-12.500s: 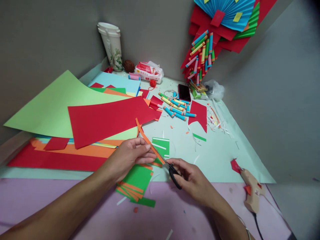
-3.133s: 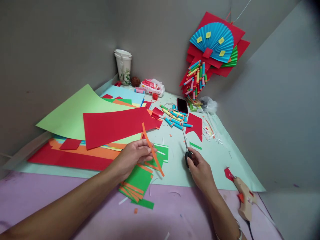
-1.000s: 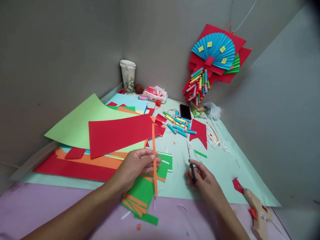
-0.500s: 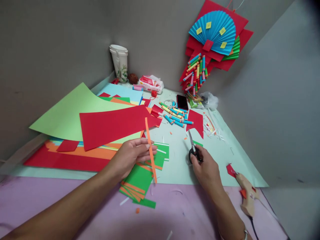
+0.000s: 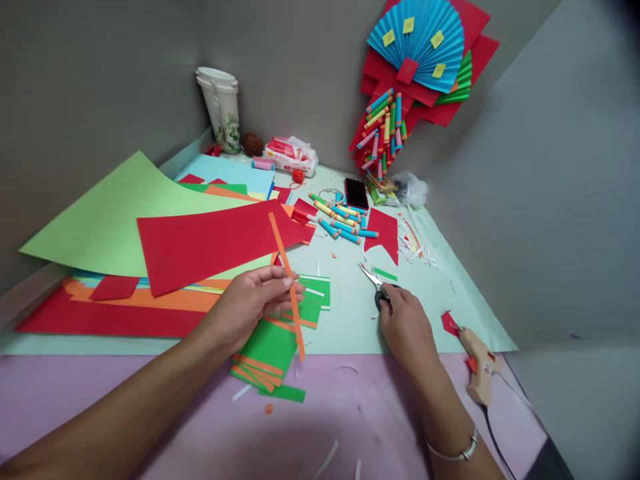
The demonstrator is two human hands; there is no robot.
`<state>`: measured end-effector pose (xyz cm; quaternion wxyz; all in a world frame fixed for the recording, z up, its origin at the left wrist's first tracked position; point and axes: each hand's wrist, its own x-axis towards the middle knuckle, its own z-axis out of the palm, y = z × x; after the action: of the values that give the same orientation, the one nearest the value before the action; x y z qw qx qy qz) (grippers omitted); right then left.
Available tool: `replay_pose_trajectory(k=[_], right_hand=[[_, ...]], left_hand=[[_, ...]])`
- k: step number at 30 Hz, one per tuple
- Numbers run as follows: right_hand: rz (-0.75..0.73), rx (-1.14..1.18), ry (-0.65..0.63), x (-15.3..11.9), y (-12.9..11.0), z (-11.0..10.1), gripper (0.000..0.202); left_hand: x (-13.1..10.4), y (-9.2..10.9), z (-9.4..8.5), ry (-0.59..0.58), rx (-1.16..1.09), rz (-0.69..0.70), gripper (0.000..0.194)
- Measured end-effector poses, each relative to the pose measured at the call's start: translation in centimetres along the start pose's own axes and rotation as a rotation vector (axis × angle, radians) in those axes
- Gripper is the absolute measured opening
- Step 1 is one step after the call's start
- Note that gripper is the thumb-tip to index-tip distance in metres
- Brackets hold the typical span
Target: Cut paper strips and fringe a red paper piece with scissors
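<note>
An orange paper strip (image 5: 284, 257) is pinched between the thumb and fingers of my left hand (image 5: 253, 300), its two ends sticking out above and below. Green paper pieces edged with orange strips (image 5: 270, 347) lie just below and beside that hand. My right hand (image 5: 407, 323) holds black-handled scissors (image 5: 373, 279) by the handles, the blades pointing up and left, apart from the strip. A narrow green strip (image 5: 385, 274) lies by the scissors. Rolled paper tubes (image 5: 343, 220) and a red paper piece (image 5: 383, 233) lie beyond the hands.
Large green (image 5: 100, 227) and red sheets (image 5: 215, 243) cover the left side. A glue gun (image 5: 481, 367) rests at the right front edge. Further back are a phone (image 5: 356, 194), a white cup (image 5: 220, 110), a tissue pack (image 5: 291, 156) and a hanging blue fan (image 5: 420, 43).
The view has shifted, so most things appear further left and higher. The scissors have turned, their tips now pointing more to the left. My left hand still holds the orange strip.
</note>
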<state>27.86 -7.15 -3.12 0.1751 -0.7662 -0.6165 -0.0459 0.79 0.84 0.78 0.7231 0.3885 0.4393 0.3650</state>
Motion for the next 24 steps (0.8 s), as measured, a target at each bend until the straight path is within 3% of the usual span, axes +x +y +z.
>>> replay_pose_trajectory(k=[3, 5, 7, 9, 10, 12, 14, 18, 20, 22, 24], right_hand=[[-0.029, 0.036, 0.119, 0.1, -0.5, -0.6, 0.028], [-0.056, 0.213, 0.166, -0.2, -1.6, -1.4, 0.026], [-0.06, 0.516, 0.061, -0.8, -3.2, -2.2, 0.027], [-0.02, 0.845, -0.202, -1.6, -5.0, -2.8, 0.032], [-0.001, 0.953, -0.267, -2.0, -5.8, -2.9, 0.029], [0.027, 1.039, -0.336, -2.5, -6.7, -3.0, 0.017], [0.095, 1.059, -0.33, -2.6, -6.8, -2.9, 0.018], [0.286, 1.076, -0.212, -2.0, -5.3, -2.5, 0.025], [0.346, 1.103, -0.12, -1.6, -4.4, -2.4, 0.026], [0.387, 1.157, -0.067, -1.3, -3.6, -2.3, 0.026], [0.41, 1.21, -0.096, -1.1, -3.2, -2.1, 0.027]], left_hand=[[-0.5, 0.1, 0.5, -0.006, 0.091, 0.038, 0.016], [-1.1, -0.1, 1.1, -0.053, 0.178, 0.027, 0.017], [-1.9, -0.5, 1.9, -0.13, 0.251, -0.029, 0.015], [-2.7, -1.0, 2.6, -0.233, 0.37, -0.065, 0.013], [-3.0, -1.2, 2.9, -0.273, 0.433, -0.06, 0.014], [-3.5, -1.6, 3.2, -0.335, 0.507, -0.067, 0.015], [-3.6, -1.7, 3.2, -0.35, 0.528, -0.086, 0.016], [-3.1, -1.4, 2.7, -0.343, 0.483, -0.114, 0.016], [-2.6, -1.2, 2.1, -0.298, 0.514, -0.066, 0.017], [-1.9, -1.0, 1.4, -0.163, 0.648, 0.058, 0.018], [-1.3, -0.9, 0.7, -0.002, 0.833, 0.214, 0.021]])
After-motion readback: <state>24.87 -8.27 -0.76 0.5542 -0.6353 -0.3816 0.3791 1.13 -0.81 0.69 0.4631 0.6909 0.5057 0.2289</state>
